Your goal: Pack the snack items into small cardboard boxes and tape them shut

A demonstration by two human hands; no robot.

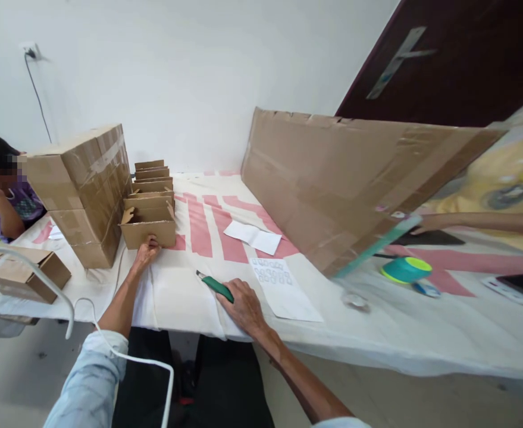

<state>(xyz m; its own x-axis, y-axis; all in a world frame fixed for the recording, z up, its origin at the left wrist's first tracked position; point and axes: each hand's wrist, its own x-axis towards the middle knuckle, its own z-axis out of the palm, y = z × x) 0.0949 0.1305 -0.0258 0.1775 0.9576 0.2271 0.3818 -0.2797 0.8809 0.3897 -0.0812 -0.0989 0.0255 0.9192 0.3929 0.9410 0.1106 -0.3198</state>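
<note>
My right hand (243,306) is closed around a green utility knife (216,287), whose tip points left and away from me above the cloth. Against the front wall of the nearest small open cardboard box (149,233) rests my left hand (147,252), its fingers curled at the lower edge; what they grip there is partly hidden. More open small boxes (153,185) stand in a row behind that one. A printed sheet of paper (288,291) lies to the right of my right hand, with a folded white paper (253,236) beyond it.
Taped cardboard boxes (91,196) are stacked left of the row. A large cardboard panel (354,184) leans at the right. Nearby lie a tape roll (356,301) and a teal-and-yellow round object (406,269). White cable (140,359) crosses in front. People sit at far left and right.
</note>
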